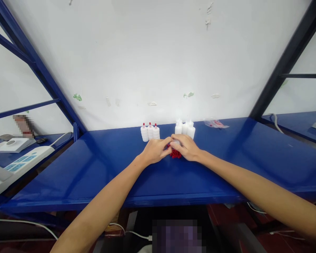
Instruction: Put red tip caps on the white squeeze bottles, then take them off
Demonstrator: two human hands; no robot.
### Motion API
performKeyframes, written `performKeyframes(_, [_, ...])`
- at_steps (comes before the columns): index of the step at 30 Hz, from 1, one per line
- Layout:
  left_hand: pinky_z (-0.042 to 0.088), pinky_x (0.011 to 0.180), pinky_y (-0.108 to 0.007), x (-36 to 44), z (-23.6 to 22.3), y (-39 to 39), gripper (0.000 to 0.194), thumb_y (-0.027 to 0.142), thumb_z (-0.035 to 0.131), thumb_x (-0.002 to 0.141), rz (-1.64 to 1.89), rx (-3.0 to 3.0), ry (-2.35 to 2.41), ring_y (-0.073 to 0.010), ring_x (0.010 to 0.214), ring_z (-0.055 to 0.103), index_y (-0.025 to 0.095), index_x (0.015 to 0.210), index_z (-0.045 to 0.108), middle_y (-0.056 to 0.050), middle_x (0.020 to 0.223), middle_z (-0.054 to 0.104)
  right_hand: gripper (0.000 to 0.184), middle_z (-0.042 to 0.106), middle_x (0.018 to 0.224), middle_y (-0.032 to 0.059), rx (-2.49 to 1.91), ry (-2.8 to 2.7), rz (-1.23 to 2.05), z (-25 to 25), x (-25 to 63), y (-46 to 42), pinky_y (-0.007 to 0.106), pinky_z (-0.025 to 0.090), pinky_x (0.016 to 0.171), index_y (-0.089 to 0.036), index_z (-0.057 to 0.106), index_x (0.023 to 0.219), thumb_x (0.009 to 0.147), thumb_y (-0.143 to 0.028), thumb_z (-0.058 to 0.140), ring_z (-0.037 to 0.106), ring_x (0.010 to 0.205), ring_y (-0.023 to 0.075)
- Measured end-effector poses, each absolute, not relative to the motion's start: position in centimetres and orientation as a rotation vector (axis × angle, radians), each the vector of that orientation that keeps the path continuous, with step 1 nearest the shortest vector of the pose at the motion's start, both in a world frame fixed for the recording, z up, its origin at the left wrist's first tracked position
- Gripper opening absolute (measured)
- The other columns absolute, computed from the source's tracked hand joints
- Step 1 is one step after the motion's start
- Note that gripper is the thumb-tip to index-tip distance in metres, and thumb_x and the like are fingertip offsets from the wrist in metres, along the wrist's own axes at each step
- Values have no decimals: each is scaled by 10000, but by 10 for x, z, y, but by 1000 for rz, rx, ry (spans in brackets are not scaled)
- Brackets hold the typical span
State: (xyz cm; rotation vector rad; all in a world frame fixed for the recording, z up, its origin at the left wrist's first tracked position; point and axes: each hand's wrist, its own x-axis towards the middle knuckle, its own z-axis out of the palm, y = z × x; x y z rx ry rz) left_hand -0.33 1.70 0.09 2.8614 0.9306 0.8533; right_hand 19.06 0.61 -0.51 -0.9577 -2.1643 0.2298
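Both of my hands meet at the middle of the blue table, over a small pile of red caps (176,154). My right hand (186,147) curls around a whitish bottle (176,142), of which only a small part shows between the fingers. Bent fingers and thumb of my left hand (157,150) come up against it from the left; what they pinch, if anything, is too small to make out. Behind my left hand stand several white bottles with red caps (150,131). Several white bottles (184,129) without red caps stand upright behind my right hand.
A clear plastic bag (216,123) with something red inside lies at the back right of the blue table (94,168). A white wall rises behind. Blue metal posts (47,75) frame the sides. A white power strip (26,167) is at the left.
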Motion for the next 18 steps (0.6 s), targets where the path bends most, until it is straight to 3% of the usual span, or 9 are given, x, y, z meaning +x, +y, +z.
performKeyframes(3, [331,562,-226,-2,-1,15,131,285,483,929,806,2861,869,-124,568,546,185,957,563,13,698,641,332,601,650,11,-1034,-2169,229,-2,187,1,279,309,588,-202,556,707,899,-460,473,519,592,166])
performKeyframes(10, [344,572,-234,-1,-5,14,124,294,480,929,807,2851,839,-134,589,562,195,927,554,8,698,641,329,654,626,25,-1061,-2201,262,1,184,-4,287,306,573,-195,683,783,863,-416,454,547,566,179])
performKeyframes(18, [356,588,-232,1,-3,14,149,289,442,948,826,2830,851,-123,597,536,190,889,537,6,712,617,343,636,650,36,-1111,-2211,162,-2,185,1,286,292,569,-200,604,761,883,-460,417,539,578,187])
